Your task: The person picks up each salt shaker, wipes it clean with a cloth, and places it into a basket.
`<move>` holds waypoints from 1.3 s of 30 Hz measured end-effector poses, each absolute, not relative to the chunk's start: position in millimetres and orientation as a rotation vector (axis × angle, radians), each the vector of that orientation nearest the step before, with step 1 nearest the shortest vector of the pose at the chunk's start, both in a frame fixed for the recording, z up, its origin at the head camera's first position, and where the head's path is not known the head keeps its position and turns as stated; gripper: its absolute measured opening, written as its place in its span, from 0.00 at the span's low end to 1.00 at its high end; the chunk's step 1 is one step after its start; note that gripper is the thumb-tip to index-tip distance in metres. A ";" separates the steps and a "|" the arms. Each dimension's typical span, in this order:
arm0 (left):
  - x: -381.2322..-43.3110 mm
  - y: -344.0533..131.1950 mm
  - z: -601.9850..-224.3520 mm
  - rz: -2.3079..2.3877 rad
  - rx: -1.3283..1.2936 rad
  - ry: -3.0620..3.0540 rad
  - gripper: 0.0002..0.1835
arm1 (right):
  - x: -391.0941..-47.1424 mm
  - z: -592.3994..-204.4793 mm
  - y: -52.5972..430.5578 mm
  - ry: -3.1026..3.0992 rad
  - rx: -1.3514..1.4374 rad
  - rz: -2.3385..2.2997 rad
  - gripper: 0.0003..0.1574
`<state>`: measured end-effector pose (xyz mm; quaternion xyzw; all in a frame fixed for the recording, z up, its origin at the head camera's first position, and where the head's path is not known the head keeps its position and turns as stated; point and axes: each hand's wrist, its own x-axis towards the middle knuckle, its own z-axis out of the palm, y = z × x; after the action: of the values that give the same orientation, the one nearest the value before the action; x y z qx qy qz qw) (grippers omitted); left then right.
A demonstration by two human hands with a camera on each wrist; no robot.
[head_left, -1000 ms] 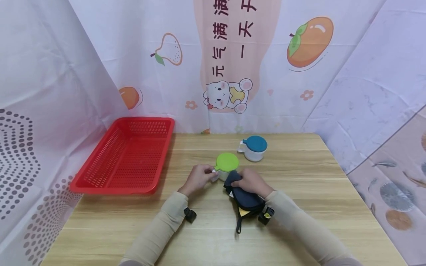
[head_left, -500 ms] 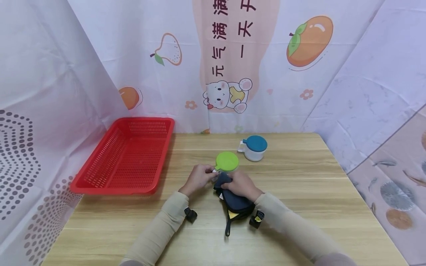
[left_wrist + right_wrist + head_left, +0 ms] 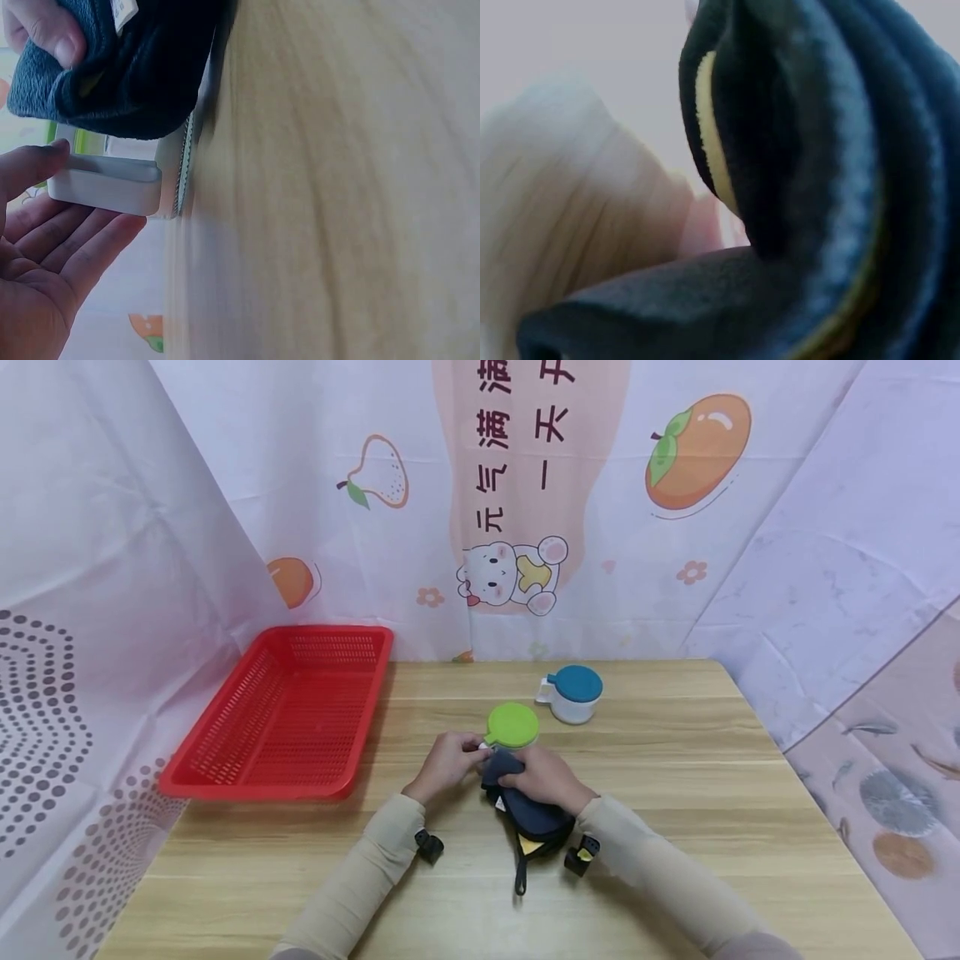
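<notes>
A white container with a green lid stands near the middle of the table. My left hand pinches its white handle, thumb above and fingers below. In my right hand is a folded dark blue cloth with a yellow inner side, a small white tag and a hanging loop. The cloth lies against the near side of the container and hides most of its body. Folds of the cloth fill much of the right wrist view, and the right hand's fingers are hidden there.
Behind and to the right stands a second white container with a blue lid, its handle pointing left. A red perforated basket sits at the left of the wooden table. A printed curtain hangs behind the table's back edge.
My right hand has moved left with the cloth, bringing it across the front of the green-lidded container. The left hand stays on the handle. Over the last half second little moves except the loop.
</notes>
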<state>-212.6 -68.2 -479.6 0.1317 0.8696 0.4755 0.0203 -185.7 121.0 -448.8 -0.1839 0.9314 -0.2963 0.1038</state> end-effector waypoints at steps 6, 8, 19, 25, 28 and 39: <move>-213.4 -69.2 -479.3 1.481 0.411 2.702 0.05 | -184.9 -444.6 130.6 2.744 -0.591 -0.853 0.06; -213.4 -69.8 -479.1 1.478 0.406 2.701 0.05 | -184.2 -443.5 133.8 2.738 -0.603 -0.843 0.06; -213.7 -73.4 -478.9 1.474 0.353 2.670 0.05 | -185.4 -437.4 154.1 2.701 -0.680 -0.911 0.07; -215.0 -75.1 -477.9 1.498 0.332 2.655 0.05 | -186.0 -430.8 164.2 2.653 -0.788 -0.955 0.06; -215.6 -76.9 -478.8 1.504 0.314 2.644 0.05 | -186.7 -428.6 168.5 2.632 -0.827 -0.969 0.08; -219.7 -80.7 -479.1 1.489 0.252 2.651 0.07 | -200.3 -424.7 196.8 2.574 -0.856 -1.016 0.13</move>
<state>-219.7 -80.7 -479.1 0.0824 0.8680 0.4875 0.0452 -200.3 196.8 -424.7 -0.2934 0.8820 -0.3479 0.1221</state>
